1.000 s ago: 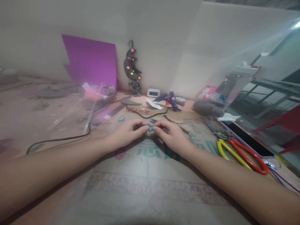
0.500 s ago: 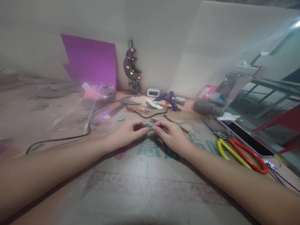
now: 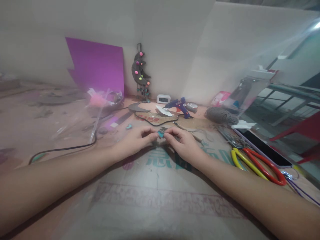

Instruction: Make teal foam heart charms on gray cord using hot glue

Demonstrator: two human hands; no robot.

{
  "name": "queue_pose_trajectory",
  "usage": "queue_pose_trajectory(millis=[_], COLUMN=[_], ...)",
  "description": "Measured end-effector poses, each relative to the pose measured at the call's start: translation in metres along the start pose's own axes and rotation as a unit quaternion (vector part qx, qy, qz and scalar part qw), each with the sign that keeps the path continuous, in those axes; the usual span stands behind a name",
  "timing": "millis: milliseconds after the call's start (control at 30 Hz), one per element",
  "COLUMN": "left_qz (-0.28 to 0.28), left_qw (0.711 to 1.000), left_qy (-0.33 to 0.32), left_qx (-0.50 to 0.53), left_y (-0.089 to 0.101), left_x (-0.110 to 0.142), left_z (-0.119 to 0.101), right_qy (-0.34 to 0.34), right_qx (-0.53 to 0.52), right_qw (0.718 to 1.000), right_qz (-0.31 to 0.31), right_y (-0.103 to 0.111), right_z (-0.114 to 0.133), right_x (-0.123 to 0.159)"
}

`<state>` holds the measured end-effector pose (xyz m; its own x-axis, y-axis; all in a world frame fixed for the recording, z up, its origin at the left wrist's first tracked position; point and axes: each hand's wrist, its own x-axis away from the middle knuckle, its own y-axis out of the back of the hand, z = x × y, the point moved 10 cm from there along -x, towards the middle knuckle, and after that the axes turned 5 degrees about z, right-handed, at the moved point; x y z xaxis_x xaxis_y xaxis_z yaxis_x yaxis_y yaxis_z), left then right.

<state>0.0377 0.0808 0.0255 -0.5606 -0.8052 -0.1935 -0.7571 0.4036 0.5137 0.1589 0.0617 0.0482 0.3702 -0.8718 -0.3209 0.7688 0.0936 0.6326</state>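
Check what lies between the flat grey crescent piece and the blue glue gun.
In the head view, a white paper-like piece lies there, with a black cable curving in front of it.

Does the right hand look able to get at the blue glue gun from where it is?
Probably yes: the glue gun stands beyond the right hand, with only a low wooden-handled tool between.

Table [image 3: 130, 210] | far edge: clock [image 3: 163, 99], glue gun [image 3: 181, 107], grey crescent [image 3: 139, 107] | right edge: yarn [image 3: 222, 115], phone [image 3: 265, 148], red-yellow handles [image 3: 260, 165] | left half: clear plastic [image 3: 75, 125], black cord [image 3: 62, 148]
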Motion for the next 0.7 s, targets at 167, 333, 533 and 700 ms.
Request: queue_pose_trajectory(millis=[167,333,533,700], left_qz=[-0.027,-0.037,-0.024,-0.026], left_qw=[0.999,0.999,0.999,0.999], left_qy=[0.001,0.009,0.017,0.015], left_qx=[0.044,0.029,0.027,0.021], left_y=[0.0046,0.0064,0.0042,0.0044], left_x=[-0.0017,-0.0006,-0.0009,-0.0018], left_z=[0.0092,0.0079,0.0062,0.0096], right_qy=[-0.002,-0.001,0.0,0.005], right_qx=[-0.009,0.006,0.007,0.0], right_qw=[1.0,1.0,1.0,1.0], right_qz=[0.001,0.004,0.008,0.005], right_y=[-0.0004,-0.0004,-0.0004,0.0003], right_z=[-0.0004,0.0014,0.0023,0.0037], right_x=[0.0005,-0.0002,0.0002,0.0003])
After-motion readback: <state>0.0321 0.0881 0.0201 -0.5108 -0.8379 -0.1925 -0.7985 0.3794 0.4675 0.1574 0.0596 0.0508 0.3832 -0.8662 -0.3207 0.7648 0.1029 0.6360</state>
